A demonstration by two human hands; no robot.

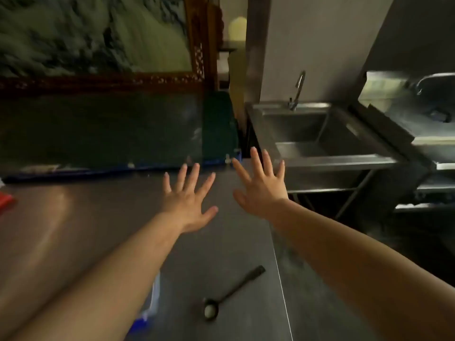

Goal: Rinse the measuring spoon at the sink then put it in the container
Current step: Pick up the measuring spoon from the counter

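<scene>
A dark measuring spoon (229, 295) lies on the steel counter (86, 230) near the front, its bowl toward me and its handle pointing up and right. Something pale shows in the bowl. My left hand (188, 200) and my right hand (262, 188) are stretched out above the counter, palms down, fingers spread, both holding nothing and well beyond the spoon. The steel sink (307, 134) with its tap (298, 91) stands to the right, past the counter's edge. A clear container with a blue part (150, 308) peeks out from under my left forearm.
A dark green board (123, 129) leans along the back of the counter under a framed picture. A red object (6, 200) sits at the far left edge. A second steel unit (430, 119) stands to the right of the sink, with shelves below.
</scene>
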